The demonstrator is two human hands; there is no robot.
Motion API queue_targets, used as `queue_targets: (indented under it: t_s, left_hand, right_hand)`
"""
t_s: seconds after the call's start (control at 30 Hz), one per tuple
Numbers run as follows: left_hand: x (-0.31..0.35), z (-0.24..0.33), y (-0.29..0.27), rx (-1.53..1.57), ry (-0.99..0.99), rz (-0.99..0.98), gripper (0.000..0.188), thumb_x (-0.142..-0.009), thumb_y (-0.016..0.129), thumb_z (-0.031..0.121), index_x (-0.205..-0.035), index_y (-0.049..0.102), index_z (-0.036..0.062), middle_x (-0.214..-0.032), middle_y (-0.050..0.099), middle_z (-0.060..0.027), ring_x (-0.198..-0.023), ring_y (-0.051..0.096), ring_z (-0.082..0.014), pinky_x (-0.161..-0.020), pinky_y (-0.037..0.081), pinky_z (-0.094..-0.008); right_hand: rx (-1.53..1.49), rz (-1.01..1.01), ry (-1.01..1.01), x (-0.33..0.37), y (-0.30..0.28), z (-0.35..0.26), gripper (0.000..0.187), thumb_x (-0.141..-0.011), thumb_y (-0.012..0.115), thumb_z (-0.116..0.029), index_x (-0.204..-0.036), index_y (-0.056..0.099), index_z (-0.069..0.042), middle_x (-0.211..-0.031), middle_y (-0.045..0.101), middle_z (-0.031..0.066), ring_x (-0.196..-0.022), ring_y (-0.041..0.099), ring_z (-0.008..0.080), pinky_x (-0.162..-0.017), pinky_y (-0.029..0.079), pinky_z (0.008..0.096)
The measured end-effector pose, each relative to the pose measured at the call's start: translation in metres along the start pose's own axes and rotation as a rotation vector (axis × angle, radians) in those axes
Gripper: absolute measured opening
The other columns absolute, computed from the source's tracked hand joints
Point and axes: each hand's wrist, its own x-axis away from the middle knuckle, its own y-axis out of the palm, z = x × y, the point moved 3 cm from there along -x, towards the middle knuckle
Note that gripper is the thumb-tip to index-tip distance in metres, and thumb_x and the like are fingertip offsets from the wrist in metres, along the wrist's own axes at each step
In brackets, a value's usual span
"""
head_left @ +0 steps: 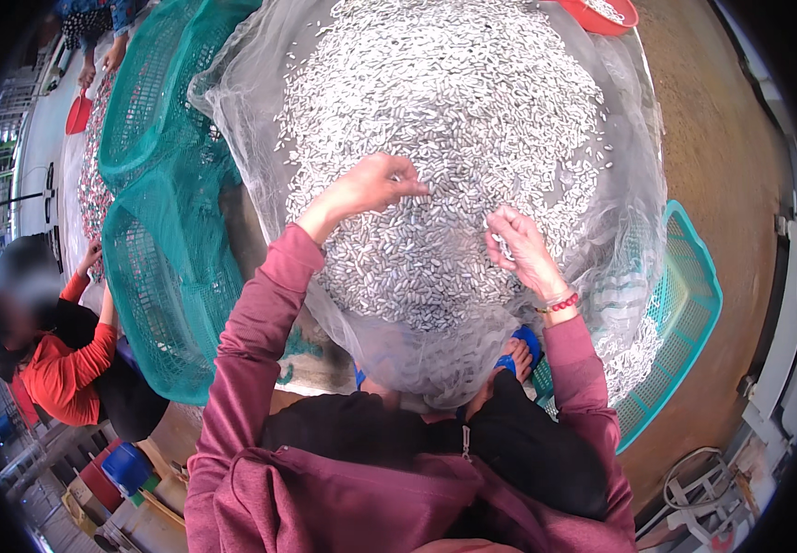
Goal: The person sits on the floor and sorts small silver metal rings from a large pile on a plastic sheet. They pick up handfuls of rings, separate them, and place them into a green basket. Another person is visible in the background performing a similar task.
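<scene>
White pellets [435, 120] under left hand [371, 189], right hand [520, 244]

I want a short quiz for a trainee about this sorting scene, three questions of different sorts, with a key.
1. True or false: the left hand rests on the pile of small white pieces.
2. What colour is the basket beside the right hand? A teal, B yellow, C black.
3. Fill in: the right wrist wears a red ____.

Key: 1 true; 2 A; 3 bracelet. The right fingers pinch a piece or two; the pieces lie in clear mesh netting.
</scene>
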Motion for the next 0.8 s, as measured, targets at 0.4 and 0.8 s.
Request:
queue_targets:
  t_s: [0.4, 0.8]
  left_hand:
    - [0.017, 0.122, 0.073, -0.76, 0.547, -0.177, 0.027, -0.08, 0.066, 0.011, -0.106, 0.06, 0.0053, -0.118, 0.057, -0.0143, -0.094, 0.063, -0.0305, -0.078, 0.05, -0.0402]
    - [-0.134, 0.098, 0.099, -0.886, 0.691, 0.033, 0.043, -0.071, 0.066, -0.003, -0.113, 0.061, 0.0022, -0.114, 0.058, -0.0155, -0.107, 0.055, -0.0341, -0.092, 0.046, -0.0406]
  right_hand:
    - [-0.763, -0.285, 0.079, -0.007, 0.017, 0.005, 0.043, -0.099, 0.04, -0.037, -0.129, 0.049, -0.007, -0.125, 0.053, 0.0162, -0.117, 0.054, 0.0263, -0.092, 0.05, 0.0425]
    - [-0.203, 0.304, -0.715, 0.256, -0.116, -0.07, 0.029, -0.092, 0.055, -0.023, -0.084, 0.063, 0.003, -0.07, 0.061, 0.0137, -0.044, 0.049, 0.01, -0.036, 0.031, 0.0189]
